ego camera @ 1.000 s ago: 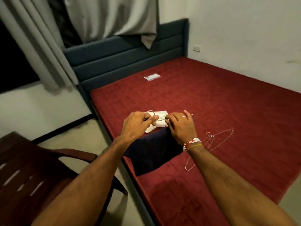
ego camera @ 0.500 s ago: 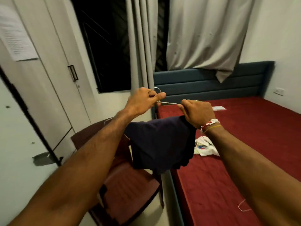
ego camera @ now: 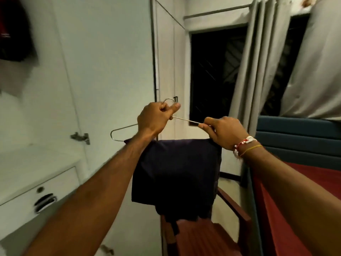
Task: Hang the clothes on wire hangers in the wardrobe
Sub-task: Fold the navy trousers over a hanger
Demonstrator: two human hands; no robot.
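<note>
A thin wire hanger (ego camera: pixel 120 130) is held up in front of me with a dark navy garment (ego camera: pixel 175 174) folded over its bottom bar. My left hand (ego camera: pixel 156 119) grips the hanger at the neck, just under the hook. My right hand (ego camera: pixel 224 131) pinches the hanger's right shoulder wire, touching the garment's top edge. The white wardrobe (ego camera: pixel 103 61) stands open on the left; dark clothes (ego camera: pixel 15 34) hang blurred at its upper left corner.
Inside the wardrobe a white drawer unit (ego camera: pixel 46 193) with a dark handle sits low on the left. A brown wooden chair (ego camera: pixel 208 235) stands under the garment. The red bed (ego camera: pixel 304 185) with a blue headboard is at right, grey curtains (ego camera: pixel 258 61) and a dark window behind.
I have turned left from the bed towards the open wardrobe. Both hands lifted the hanger with the navy garment off the bed and carried it higher, keeping their hold.
</note>
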